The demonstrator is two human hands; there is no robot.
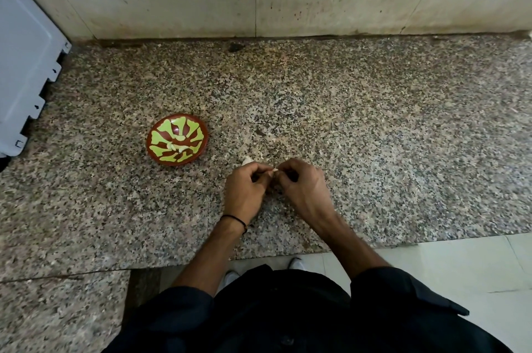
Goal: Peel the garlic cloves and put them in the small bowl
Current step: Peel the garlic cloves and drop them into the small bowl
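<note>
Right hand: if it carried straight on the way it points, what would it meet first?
The right hand points up-left in the picture, so most likely the garlic clove it pinches, then the left hand just beyond. Depth is unclear.

Pale garlic clove [275, 170] right of red-green small bowl [161, 134] with peeled cloves [178, 148] inside

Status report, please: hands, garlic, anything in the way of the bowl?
Left hand and right hand both pinch one garlic clove above the counter. Small bowl to their left, pale cloves inside. Pale scrap beside left hand; path to bowl otherwise open.
</note>
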